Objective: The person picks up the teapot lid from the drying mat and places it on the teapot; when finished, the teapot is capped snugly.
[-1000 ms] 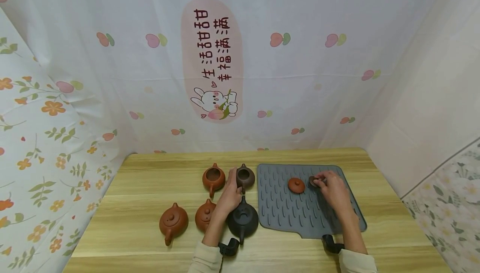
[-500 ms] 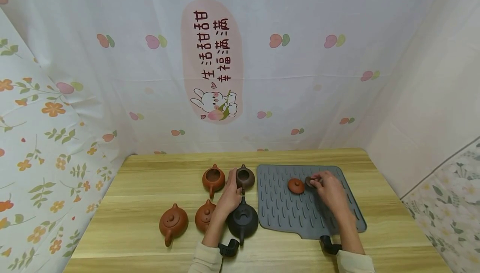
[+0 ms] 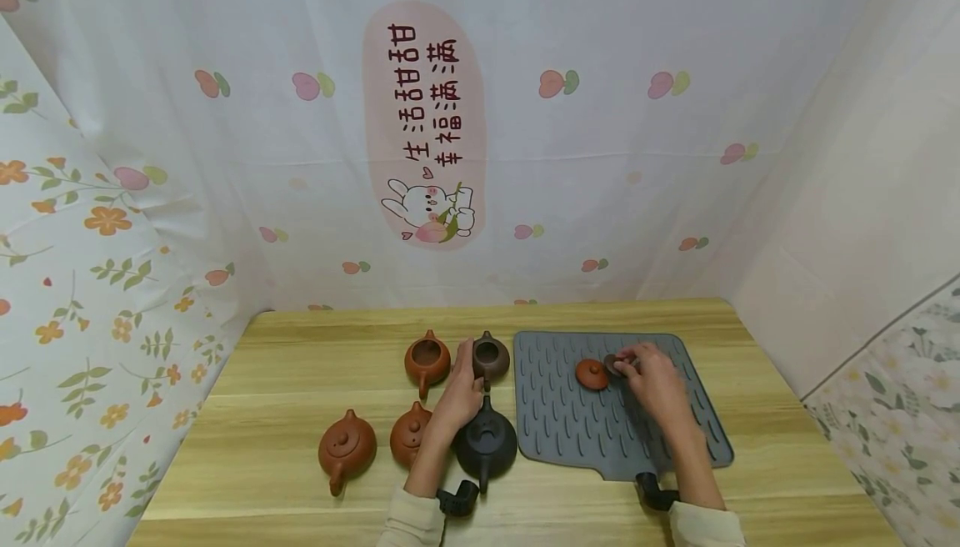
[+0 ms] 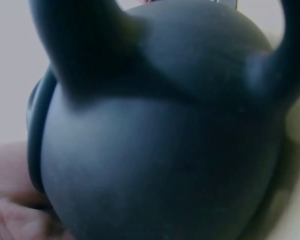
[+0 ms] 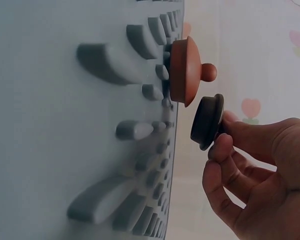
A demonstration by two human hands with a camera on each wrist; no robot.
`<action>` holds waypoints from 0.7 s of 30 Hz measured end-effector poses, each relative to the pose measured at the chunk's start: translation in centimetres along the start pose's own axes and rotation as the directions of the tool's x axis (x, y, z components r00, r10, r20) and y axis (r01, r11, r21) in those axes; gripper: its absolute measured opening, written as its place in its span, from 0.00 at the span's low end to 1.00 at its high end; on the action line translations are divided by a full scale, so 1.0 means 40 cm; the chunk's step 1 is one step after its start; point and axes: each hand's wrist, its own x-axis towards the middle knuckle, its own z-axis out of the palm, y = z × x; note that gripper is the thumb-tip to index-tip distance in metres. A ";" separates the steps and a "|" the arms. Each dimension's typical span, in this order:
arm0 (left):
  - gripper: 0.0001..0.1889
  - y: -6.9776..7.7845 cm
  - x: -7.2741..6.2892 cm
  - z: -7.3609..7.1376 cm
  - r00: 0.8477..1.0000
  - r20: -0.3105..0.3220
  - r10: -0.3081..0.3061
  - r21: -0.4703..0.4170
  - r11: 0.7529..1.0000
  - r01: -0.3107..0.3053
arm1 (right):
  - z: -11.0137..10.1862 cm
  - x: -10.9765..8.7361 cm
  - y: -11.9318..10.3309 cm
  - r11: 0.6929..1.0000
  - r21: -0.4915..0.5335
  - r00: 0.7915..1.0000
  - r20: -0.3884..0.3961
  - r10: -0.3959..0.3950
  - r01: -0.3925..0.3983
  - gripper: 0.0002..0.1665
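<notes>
My right hand pinches a small dark brown teapot lid by its knob, just above the grey ridged mat. Close beside it, an orange-brown teapot lid lies on the mat, knob up. My left hand holds the left side of a lidless dark brown teapot, its fingers along the body and thumb near the handle. A black lidded teapot fills the left wrist view and hides most of that hand.
A lidless orange-brown teapot stands left of my left hand. Nearer the front are two lidded reddish teapots, one further left and one partly behind my left forearm. A patterned curtain hangs behind the wooden table.
My right hand has moved a little left with the dark brown lid, bringing it close to the orange-brown lid. My left hand has stayed at the dark brown teapot.
</notes>
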 end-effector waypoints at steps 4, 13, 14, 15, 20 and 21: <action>0.38 0.001 0.002 0.000 1.000 0.007 -0.012 0.007 1.000 0.012 | 0.002 0.000 -0.003 1.000 0.004 0.999 -0.018 -0.030 0.030 0.10; 0.38 -0.003 -0.004 0.002 1.000 0.001 0.011 -0.001 1.000 -0.011 | 0.008 0.004 -0.016 1.000 -0.006 1.000 -0.019 -0.010 0.010 0.09; 0.38 -0.006 -0.004 0.002 1.000 -0.003 0.019 -0.010 1.000 -0.019 | 0.009 0.005 -0.018 1.000 -0.008 1.000 -0.015 -0.001 0.001 0.09; 0.39 -0.008 -0.004 0.003 1.000 -0.005 0.022 -0.008 1.000 -0.022 | 0.010 0.006 -0.021 1.000 -0.012 1.000 -0.010 0.007 -0.007 0.10; 0.38 -0.021 -0.002 0.007 0.999 -0.019 0.042 -0.030 0.999 -0.042 | 0.012 0.010 -0.030 0.999 -0.016 0.999 0.010 0.040 -0.040 0.11; 0.39 -0.022 -0.002 0.008 0.999 -0.018 0.036 -0.024 0.999 -0.036 | 0.012 0.010 -0.031 0.999 -0.017 0.999 0.009 0.043 -0.043 0.11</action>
